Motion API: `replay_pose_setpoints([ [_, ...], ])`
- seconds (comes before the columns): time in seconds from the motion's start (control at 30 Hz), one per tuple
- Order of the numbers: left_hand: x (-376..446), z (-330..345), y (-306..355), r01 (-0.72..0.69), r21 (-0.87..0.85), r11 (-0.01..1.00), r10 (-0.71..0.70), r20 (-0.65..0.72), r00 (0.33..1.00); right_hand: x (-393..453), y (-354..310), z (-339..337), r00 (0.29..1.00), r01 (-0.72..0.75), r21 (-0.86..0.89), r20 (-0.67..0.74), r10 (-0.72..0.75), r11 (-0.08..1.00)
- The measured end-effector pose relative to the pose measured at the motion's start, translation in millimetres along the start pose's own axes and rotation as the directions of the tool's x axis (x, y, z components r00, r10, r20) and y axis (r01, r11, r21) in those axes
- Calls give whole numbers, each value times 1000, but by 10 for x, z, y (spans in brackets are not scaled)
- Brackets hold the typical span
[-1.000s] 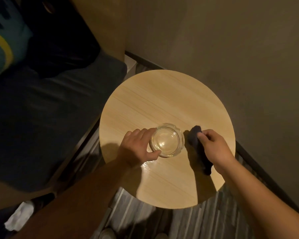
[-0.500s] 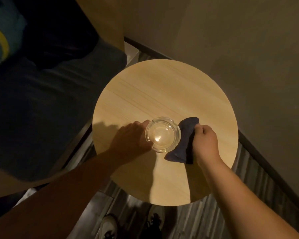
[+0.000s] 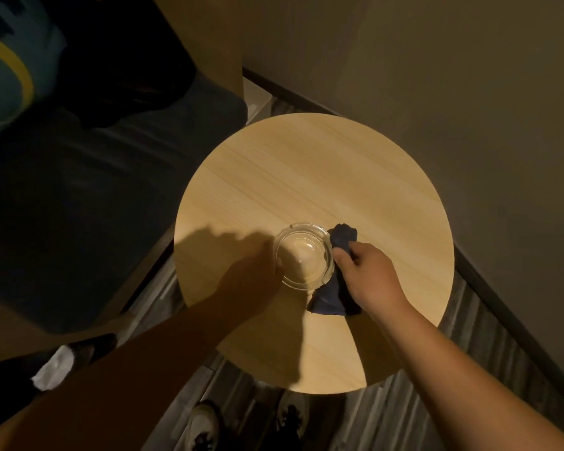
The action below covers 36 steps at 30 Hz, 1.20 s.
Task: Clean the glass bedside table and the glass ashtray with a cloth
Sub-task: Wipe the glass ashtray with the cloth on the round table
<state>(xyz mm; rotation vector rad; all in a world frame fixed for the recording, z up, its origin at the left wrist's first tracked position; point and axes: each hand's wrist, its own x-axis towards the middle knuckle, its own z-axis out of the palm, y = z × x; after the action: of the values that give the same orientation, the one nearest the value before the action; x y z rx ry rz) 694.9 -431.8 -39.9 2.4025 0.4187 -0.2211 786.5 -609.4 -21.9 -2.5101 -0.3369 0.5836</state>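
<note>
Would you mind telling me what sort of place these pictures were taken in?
Probably a bedroom, perhaps in a hotel: a small round bedside table tucked into a wall corner, a dark mattress right beside it, and a glass ashtray on the tabletop.

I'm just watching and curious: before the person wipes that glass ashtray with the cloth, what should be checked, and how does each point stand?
1. Ashtray upright on the round table: ok.
2. Left hand steadying the ashtray's left side: it is in shadow, so firm grip cannot tell.
3. Right hand gripping the dark cloth: ok.
4. Cloth against the ashtray's right rim: ok.
5. Ashtray well in from the table's edge: ok.
6. Bowl free of ash: cannot tell.
</note>
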Motion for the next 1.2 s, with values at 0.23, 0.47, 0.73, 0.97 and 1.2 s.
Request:
replay_pose_setpoints([
  [0.23, 262, -161, -105, -177, 49, 983, 172, 93, 981, 200, -115, -89, 993, 107, -164, 57, -99, 981],
  [0.47, 372, -406, -103, -418, 527, 740, 362, 211, 908, 344, -154, -99, 995, 98, -183, 36, -93, 978],
  [0.73, 480, -427, -168, -549, 732, 404, 523, 307, 795, 407, -163, -86, 991, 130, -159, 29, -127, 979],
  [0.97, 681, -277, -152, -234, 231, 944, 175, 251, 952, 442, -150, -211, 991, 22, 173, 123, -44, 985],
  [1.2, 662, -152, -84, -400, 181, 899, 346, 268, 899, 490, -267, -163, 954, 216, -104, 235, -187, 971],
])
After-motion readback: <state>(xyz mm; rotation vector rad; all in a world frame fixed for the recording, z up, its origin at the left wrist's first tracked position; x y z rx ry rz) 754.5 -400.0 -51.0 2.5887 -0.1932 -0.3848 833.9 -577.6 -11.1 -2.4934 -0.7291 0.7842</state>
